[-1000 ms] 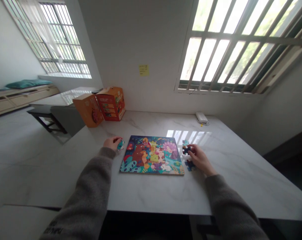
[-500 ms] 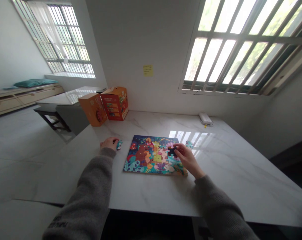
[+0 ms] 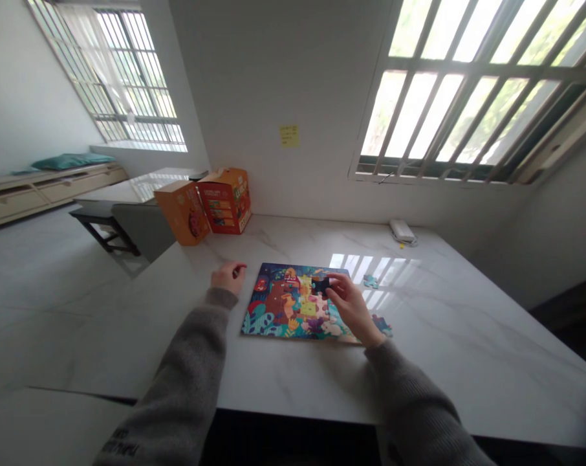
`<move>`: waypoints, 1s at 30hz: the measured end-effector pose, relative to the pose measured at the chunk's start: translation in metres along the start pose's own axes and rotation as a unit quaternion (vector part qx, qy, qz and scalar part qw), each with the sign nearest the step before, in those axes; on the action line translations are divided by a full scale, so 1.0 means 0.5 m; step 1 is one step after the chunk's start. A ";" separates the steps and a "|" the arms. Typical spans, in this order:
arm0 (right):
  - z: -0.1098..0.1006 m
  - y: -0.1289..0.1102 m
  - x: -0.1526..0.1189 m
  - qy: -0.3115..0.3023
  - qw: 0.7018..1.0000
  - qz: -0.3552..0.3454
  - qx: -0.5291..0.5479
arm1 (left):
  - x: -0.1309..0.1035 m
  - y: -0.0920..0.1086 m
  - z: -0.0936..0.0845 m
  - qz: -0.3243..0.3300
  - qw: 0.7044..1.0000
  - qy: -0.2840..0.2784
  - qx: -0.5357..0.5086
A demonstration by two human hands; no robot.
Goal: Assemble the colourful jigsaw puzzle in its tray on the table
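A colourful jigsaw puzzle (image 3: 288, 301) lies flat on the white table, with a dark patch in its upper right part. Over that patch is my right hand (image 3: 348, 304), thumb and forefinger pinched on what appears to be a puzzle piece (image 3: 321, 285). My right hand hides part of the puzzle's right side. Beside the left edge of the puzzle rests my left hand (image 3: 227, 278), fingers curled; whatever they hold, if anything, is hidden. Loose puzzle pieces (image 3: 381, 323) lie by my right wrist, and a teal piece (image 3: 370, 281) sits farther back.
An orange box (image 3: 182, 213) and a red-orange box (image 3: 227, 204) stand at the table's back left. A white device with a cable (image 3: 402, 231) lies at the back right. A yellow note (image 3: 289, 136) is stuck on the wall.
My left hand has moved right towards the puzzle, and the piece beside it no longer shows. My right hand has shifted slightly left; loose pieces now show beside its wrist.
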State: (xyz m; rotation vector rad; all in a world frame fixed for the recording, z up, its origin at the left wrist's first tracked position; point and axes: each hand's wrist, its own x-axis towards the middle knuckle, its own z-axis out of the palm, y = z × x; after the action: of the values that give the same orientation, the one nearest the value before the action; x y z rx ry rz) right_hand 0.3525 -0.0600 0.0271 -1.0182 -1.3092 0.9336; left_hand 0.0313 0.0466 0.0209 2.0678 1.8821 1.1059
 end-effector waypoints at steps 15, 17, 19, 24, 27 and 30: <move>0.065 0.016 -0.004 -0.104 0.980 -0.082 -0.149 | -0.088 0.168 0.067 0.004 0.860 -0.256 -0.441; 0.060 0.004 0.000 -0.121 0.955 -0.149 -0.225 | -0.087 0.164 0.073 0.000 0.862 -0.250 -0.440; 0.053 -0.007 0.010 -0.146 0.929 -0.195 -0.277 | -0.084 0.159 0.076 0.007 0.869 -0.247 -0.429; 0.032 -0.007 0.068 -0.158 0.874 -0.227 -0.399 | -0.061 0.123 0.069 0.048 0.952 -0.151 -0.262; 0.028 0.010 0.108 -0.169 0.848 -0.207 -0.458 | -0.047 0.093 0.074 0.103 0.979 -0.109 -0.141; 0.038 0.031 0.132 -0.192 0.835 -0.198 -0.477 | -0.044 0.075 0.089 0.175 0.972 -0.132 -0.081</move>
State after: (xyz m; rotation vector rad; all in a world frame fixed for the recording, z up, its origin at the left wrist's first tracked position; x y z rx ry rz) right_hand 0.3376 0.0087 0.0323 -1.2339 -2.3314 0.0944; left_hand 0.0889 0.0347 0.0003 2.3684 1.2980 0.9502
